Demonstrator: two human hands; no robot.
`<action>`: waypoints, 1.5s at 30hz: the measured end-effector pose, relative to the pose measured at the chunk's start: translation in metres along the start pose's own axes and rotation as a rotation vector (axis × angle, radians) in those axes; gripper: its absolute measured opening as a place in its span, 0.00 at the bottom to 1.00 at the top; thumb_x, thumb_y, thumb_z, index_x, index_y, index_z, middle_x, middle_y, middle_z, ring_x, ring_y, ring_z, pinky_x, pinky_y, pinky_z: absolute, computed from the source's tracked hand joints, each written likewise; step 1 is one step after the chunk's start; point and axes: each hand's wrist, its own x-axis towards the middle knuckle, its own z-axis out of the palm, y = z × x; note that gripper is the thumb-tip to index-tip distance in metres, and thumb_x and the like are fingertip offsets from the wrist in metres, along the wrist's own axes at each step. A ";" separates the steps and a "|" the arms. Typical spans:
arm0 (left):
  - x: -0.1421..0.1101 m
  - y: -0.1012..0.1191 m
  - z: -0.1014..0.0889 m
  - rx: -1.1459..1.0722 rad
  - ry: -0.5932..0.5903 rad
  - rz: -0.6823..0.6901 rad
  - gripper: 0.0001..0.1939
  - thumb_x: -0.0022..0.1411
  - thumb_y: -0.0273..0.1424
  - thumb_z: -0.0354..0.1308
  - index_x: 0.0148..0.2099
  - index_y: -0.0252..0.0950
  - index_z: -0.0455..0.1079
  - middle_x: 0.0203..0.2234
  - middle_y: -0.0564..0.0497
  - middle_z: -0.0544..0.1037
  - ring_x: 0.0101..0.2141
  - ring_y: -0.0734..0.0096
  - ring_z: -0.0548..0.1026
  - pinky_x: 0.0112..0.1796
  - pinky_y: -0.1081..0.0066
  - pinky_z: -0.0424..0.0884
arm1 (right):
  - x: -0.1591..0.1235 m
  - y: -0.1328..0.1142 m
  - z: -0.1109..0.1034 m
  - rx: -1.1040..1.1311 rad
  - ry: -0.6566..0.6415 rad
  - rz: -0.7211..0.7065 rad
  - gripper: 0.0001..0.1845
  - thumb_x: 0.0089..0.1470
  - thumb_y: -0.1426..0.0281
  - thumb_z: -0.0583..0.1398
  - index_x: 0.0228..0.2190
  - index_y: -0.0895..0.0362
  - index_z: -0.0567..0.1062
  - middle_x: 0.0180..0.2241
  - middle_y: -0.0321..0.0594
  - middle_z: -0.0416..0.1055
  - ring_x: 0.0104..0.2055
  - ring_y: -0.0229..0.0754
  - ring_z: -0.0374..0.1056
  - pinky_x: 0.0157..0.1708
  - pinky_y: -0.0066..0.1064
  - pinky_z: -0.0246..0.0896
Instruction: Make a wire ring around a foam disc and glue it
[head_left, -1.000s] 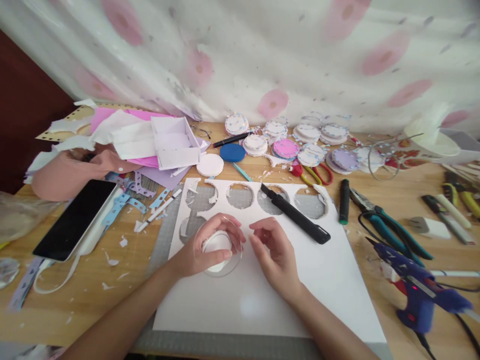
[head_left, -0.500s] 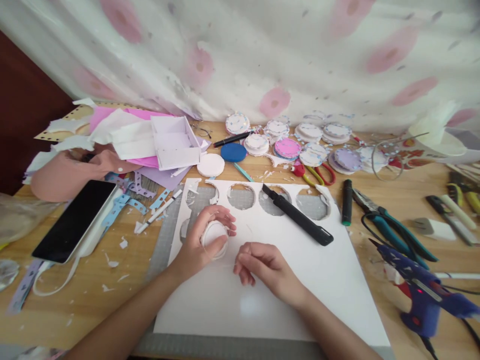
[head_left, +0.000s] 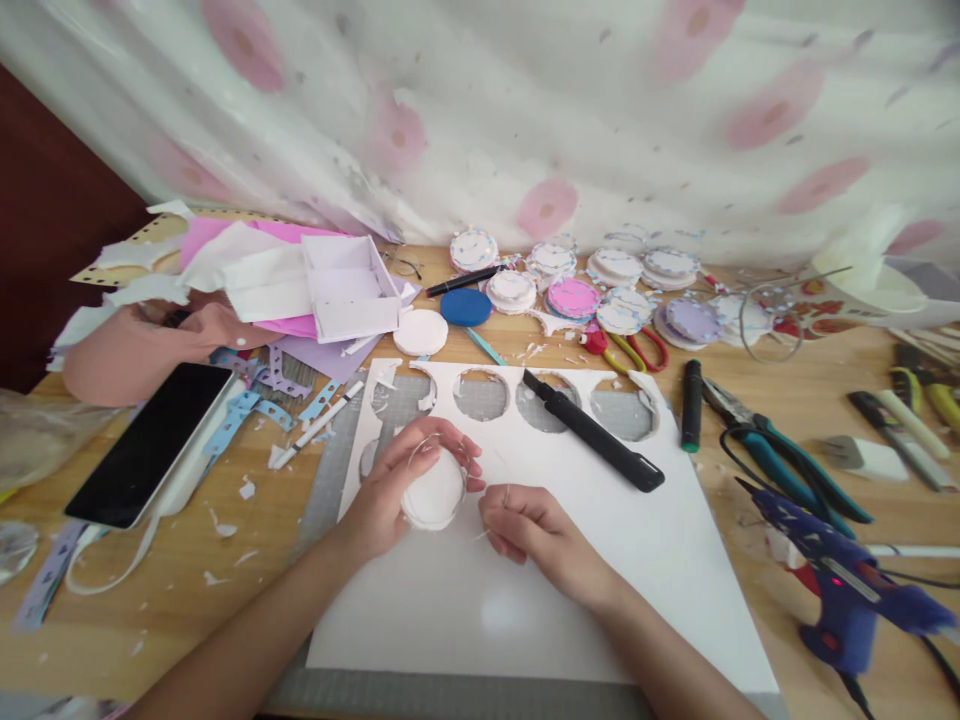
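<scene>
The white disc [head_left: 436, 494] was over the white board [head_left: 450, 620], gripped from nine o'clock by the left hand [head_left: 386, 488]. At four o'clock, the right hand [head_left: 534, 535] pinched a thin strand [head_left: 481, 536]; this strand-handling step seemingly called next for a steady disc.

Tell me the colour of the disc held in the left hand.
The disc is white, visible in the head view.

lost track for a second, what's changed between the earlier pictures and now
The right hand has moved toward the person and slightly left, its open fingers closing, apparently on a thin strand. On the white disc, the left hand's thumb has shifted to the upper edge; the loop there looks smaller. The left hand still holds the disc; the black cutter and white sheet stayed put.
</scene>
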 end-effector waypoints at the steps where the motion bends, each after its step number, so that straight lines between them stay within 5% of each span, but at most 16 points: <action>1: 0.000 0.000 0.000 -0.016 0.011 -0.012 0.08 0.66 0.28 0.48 0.43 0.35 0.68 0.38 0.47 0.75 0.37 0.67 0.75 0.39 0.65 0.74 | 0.000 -0.001 0.001 -0.027 -0.032 0.017 0.18 0.59 0.63 0.55 0.20 0.58 0.64 0.20 0.31 0.57 0.23 0.32 0.51 0.25 0.27 0.47; 11: 0.001 0.002 -0.001 -0.177 0.127 -0.115 0.04 0.63 0.30 0.55 0.37 0.36 0.70 0.41 0.48 0.76 0.37 0.66 0.76 0.40 0.62 0.75 | 0.000 -0.008 0.007 -0.139 -0.080 0.060 0.22 0.60 0.55 0.52 0.22 0.56 0.64 0.21 0.31 0.57 0.24 0.34 0.52 0.26 0.27 0.49; 20: 0.001 -0.001 -0.001 -0.352 0.059 -0.224 0.14 0.67 0.39 0.48 0.39 0.35 0.70 0.38 0.47 0.77 0.37 0.64 0.76 0.41 0.65 0.72 | 0.002 -0.004 0.008 -0.172 -0.071 0.028 0.22 0.62 0.56 0.52 0.23 0.57 0.65 0.22 0.31 0.57 0.25 0.33 0.52 0.26 0.26 0.50; 26: 0.000 0.003 -0.004 -0.469 -0.030 -0.276 0.12 0.65 0.38 0.50 0.39 0.36 0.70 0.39 0.47 0.77 0.41 0.64 0.76 0.46 0.66 0.69 | 0.002 -0.001 0.010 -0.089 -0.012 0.017 0.22 0.60 0.54 0.54 0.25 0.57 0.68 0.21 0.33 0.62 0.24 0.34 0.57 0.27 0.27 0.55; 32: 0.000 0.006 -0.004 -0.361 -0.049 -0.253 0.20 0.60 0.42 0.53 0.46 0.32 0.71 0.44 0.39 0.77 0.48 0.56 0.72 0.47 0.62 0.67 | 0.003 0.000 0.010 -0.132 0.123 -0.132 0.20 0.63 0.57 0.52 0.27 0.57 0.71 0.24 0.36 0.66 0.25 0.35 0.61 0.28 0.28 0.60; 37: 0.002 0.002 -0.010 -0.221 -0.197 -0.185 0.20 0.61 0.41 0.53 0.48 0.33 0.71 0.45 0.40 0.75 0.46 0.58 0.72 0.46 0.64 0.68 | 0.003 0.000 0.006 -0.068 0.292 -0.195 0.18 0.63 0.59 0.52 0.29 0.57 0.73 0.28 0.39 0.71 0.23 0.34 0.64 0.25 0.28 0.62; 45: -0.001 -0.003 -0.016 -0.166 -0.252 -0.214 0.29 0.60 0.48 0.56 0.60 0.41 0.62 0.55 0.40 0.69 0.51 0.54 0.71 0.45 0.62 0.69 | 0.003 0.002 0.005 -0.026 0.329 -0.281 0.15 0.63 0.61 0.53 0.31 0.56 0.73 0.23 0.36 0.70 0.20 0.34 0.63 0.19 0.26 0.60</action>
